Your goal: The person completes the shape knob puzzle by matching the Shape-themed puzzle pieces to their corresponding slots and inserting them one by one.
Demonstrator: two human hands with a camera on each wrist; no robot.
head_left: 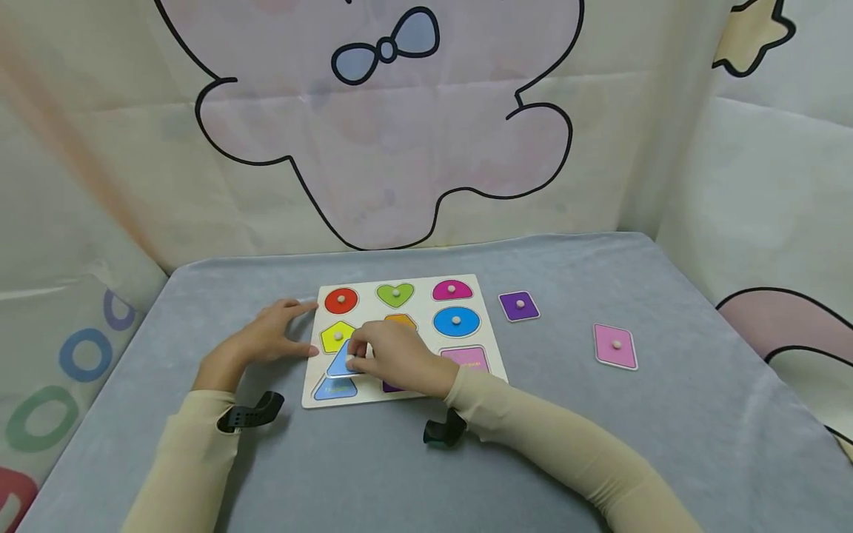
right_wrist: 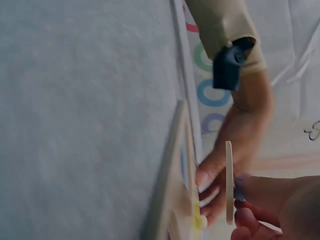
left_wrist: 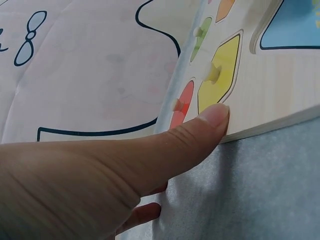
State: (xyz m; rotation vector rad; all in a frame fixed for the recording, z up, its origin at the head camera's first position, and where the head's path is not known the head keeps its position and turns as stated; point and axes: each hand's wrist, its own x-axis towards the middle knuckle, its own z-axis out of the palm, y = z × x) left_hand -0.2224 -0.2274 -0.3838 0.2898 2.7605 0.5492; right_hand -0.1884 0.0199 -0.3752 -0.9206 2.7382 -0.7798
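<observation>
My right hand [head_left: 400,359] pinches the small knob of a blue triangle puzzle piece [head_left: 338,363] between thumb and fingers. The piece is raised over the lower left of a white wooden puzzle board [head_left: 366,293], partly overlapping the blue triangle recess [head_left: 335,390]. Seen edge-on in the right wrist view, the triangle piece [right_wrist: 229,185] stands apart from the board. My left hand [head_left: 260,339] touches the board's left edge with extended thumb and index finger. In the left wrist view its thumb [left_wrist: 216,117] rests beside the yellow pentagon piece [left_wrist: 222,75].
On the board sit a red circle [head_left: 340,300], green heart [head_left: 395,295], magenta half-circle [head_left: 452,289] and blue oval [head_left: 456,321]. A pink recess [head_left: 468,359] shows at right. A purple piece [head_left: 519,306] and a pink rectangle piece [head_left: 616,346] lie on the grey cloth.
</observation>
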